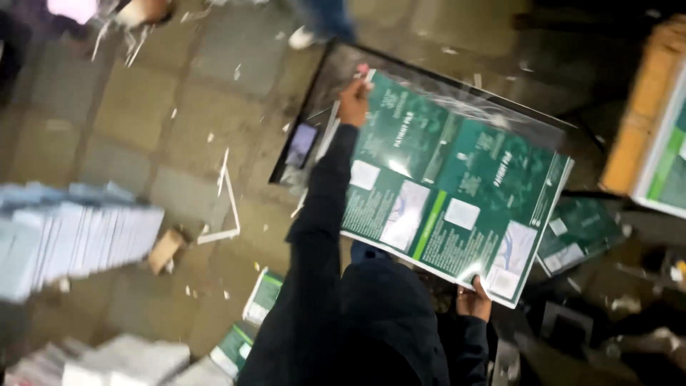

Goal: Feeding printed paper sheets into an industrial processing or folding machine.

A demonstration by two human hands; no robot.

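On the left edge of the floor [143, 121] I saw stacks of pale printed sheets [71, 239], a small cardboard scrap [166, 250] beside them, and paper slivers scattered over the tiles. Nearer the middle, low down, lay a few green-edged leaflets [266, 294].

My left hand [353, 100] was stretched out in a dark sleeve and clenched on the far corner of the large green printed sheet [457, 189], right where its clear film cover [500, 114] began. The sheet hung tilted above a dark flat board [325, 93] on the floor, and a small phone [301, 144] lay at that board's left edge.

My right hand [473, 299] was closed on the sheet's near edge, thumb on top — so the sheet was carried at two opposite ends, off the floor.

To handle it well, I judged both grips should stay at the margins, with even tension so the glossy face neither creased nor sagged — and the film should lie flat without trapping folds.

Further right, more green sheets [582, 236] lay on the floor, and at the right edge stood an orange-sided box [632, 121].
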